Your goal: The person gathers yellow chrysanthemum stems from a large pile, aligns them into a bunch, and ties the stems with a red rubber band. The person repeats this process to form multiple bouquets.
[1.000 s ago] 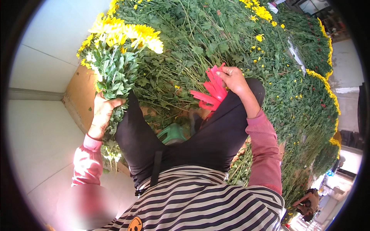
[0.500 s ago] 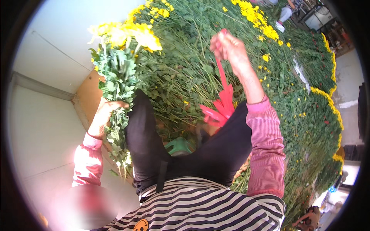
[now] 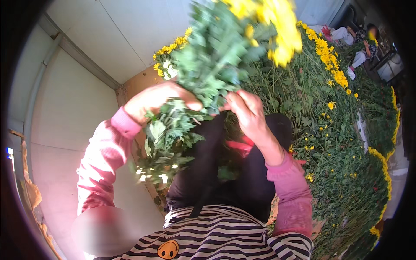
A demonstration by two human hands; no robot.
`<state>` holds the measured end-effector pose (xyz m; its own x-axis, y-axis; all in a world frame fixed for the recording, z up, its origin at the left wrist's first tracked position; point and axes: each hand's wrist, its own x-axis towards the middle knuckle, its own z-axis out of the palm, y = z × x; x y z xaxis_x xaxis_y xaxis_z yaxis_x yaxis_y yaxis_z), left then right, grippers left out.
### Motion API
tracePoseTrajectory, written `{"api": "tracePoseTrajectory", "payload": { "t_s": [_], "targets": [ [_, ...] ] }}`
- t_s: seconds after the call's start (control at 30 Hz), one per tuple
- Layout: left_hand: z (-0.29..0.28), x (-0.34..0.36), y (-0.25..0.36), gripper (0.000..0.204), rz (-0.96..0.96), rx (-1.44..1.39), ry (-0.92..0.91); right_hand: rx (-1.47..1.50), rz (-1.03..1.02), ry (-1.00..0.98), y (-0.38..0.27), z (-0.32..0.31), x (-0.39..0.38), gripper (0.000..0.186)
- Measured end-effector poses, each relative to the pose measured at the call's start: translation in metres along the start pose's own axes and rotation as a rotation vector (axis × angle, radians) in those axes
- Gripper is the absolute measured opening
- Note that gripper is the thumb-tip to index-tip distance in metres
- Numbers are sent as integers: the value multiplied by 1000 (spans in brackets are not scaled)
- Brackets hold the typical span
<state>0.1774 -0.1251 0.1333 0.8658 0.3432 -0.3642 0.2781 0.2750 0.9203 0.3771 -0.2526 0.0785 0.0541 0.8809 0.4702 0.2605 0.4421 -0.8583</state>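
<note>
Yellow flower bunch (image 3: 221, 56), left fingers (image 3: 190, 102) gripping it, right fingers (image 3: 238, 102) close by, their hold unclear

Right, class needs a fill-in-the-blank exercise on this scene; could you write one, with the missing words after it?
The left hand holds the leafy bunch, whose flowers are coloured ____.
In the picture, the right hand is ____ than those flowers.
The strips below the right hand are coloured ____.
The shirt has a dark-and-light pattern of ____.

Missing words: yellow; lower; red; stripes.
</note>
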Motion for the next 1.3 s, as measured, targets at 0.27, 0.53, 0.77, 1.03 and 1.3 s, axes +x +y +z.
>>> {"api": "tracePoseTrajectory", "payload": {
  "t_s": [0.27,0.53,0.77,1.03,1.3],
  "targets": [
    [45,70,-96,45,81,709,81,-159,-297,-377,-59,3,-80,11],
    [94,75,-144,62,144,891,525,908,504,114,88,-1,-41,32],
    [93,65,-144,33,266,542,477,1079,527,175,106,-6,-44,32],
    [89,78,-168,15,482,803,432,-70,583,-636,119,12,-7,27],
    [93,70,-173,11,648,712,530,111,526,121,89,26,-62,13]
  ]
}}
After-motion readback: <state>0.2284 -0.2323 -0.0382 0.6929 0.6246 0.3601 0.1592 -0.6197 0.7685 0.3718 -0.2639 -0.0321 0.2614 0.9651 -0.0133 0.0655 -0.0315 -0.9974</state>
